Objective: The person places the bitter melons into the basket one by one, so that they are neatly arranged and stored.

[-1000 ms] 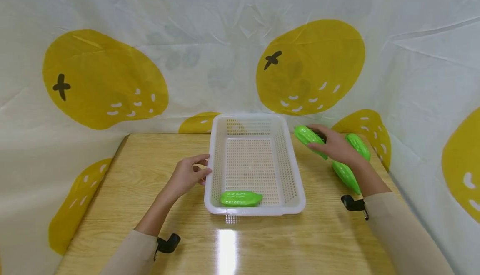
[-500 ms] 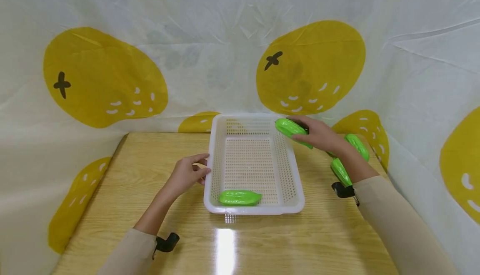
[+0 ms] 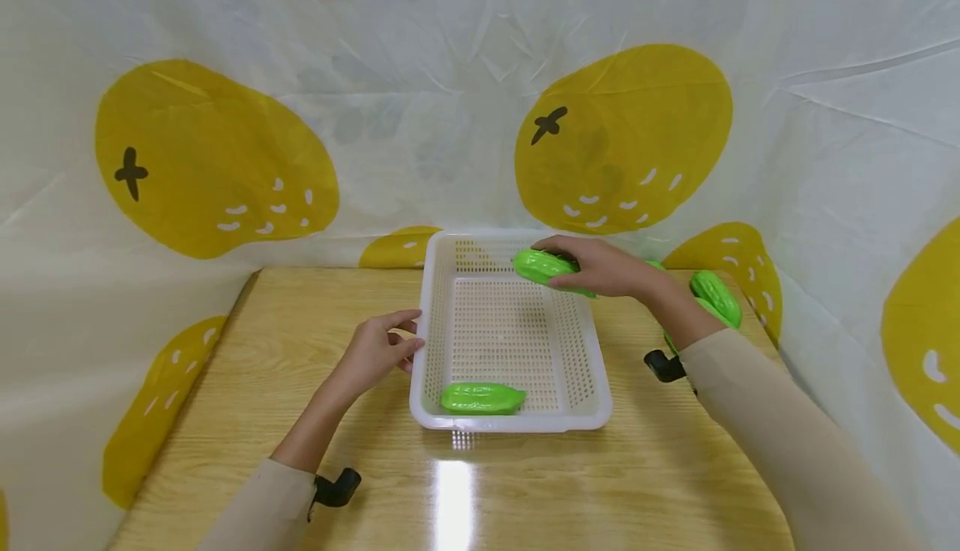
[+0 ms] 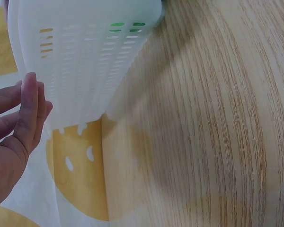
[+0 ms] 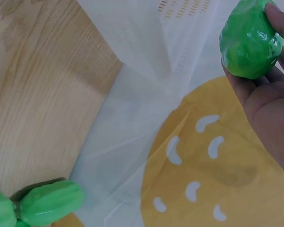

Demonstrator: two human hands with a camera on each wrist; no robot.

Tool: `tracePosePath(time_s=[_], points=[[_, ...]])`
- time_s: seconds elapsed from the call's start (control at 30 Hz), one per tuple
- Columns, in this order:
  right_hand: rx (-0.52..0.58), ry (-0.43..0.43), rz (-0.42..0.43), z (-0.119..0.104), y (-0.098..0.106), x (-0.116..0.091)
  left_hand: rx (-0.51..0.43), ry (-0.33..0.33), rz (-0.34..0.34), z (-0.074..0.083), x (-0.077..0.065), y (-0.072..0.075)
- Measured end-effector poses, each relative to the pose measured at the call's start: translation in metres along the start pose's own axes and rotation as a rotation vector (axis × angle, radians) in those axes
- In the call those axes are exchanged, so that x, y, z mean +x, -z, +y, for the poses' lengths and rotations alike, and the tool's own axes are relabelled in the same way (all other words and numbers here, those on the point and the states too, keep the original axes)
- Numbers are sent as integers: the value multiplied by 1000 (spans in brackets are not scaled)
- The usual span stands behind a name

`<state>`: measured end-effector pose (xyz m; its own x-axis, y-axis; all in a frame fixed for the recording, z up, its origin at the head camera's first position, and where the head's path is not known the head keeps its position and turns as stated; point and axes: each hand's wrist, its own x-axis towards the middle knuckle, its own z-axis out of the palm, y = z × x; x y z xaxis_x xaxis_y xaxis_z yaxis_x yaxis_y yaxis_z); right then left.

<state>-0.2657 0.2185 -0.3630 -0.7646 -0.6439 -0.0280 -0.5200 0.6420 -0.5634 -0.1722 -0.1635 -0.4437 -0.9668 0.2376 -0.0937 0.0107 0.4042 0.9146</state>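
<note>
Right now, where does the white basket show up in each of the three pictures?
Head: the white basket is just below centre.
Left wrist: upper left, seen from outside.
Right wrist: along the top edge, around the middle.
Shared landmark: the wooden table, visible in all three.

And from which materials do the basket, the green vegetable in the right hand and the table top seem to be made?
Basket: probably moulded plastic, milky white with a soft sheen; its walls have regular slots.
Held green vegetable: perhaps plastic or coated foam, glossy; it shows sharp highlights.
Table top: wood or wood-look laminate, smooth and shiny; grain lines and a bright reflection show.
</note>
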Motion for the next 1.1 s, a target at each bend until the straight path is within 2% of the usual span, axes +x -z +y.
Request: tracePosePath(time_s=[0.4, 0.6, 0.87, 1.0, 1.1], points=[[-55, 38, -161, -32, -5, 38, 15, -3, 9, -2, 1, 3], [-61, 20, -268, -48, -12, 54, 12, 0, -1, -4, 1, 2], [-127, 30, -370, -59, -30, 70, 16, -11, -8, -2, 1, 2], [-120, 32, -424, -62, -41, 75, 8, -11, -15, -1, 2, 1], [-104, 64, -454, -63, -51, 80, 10, -1, -8, -2, 1, 0]])
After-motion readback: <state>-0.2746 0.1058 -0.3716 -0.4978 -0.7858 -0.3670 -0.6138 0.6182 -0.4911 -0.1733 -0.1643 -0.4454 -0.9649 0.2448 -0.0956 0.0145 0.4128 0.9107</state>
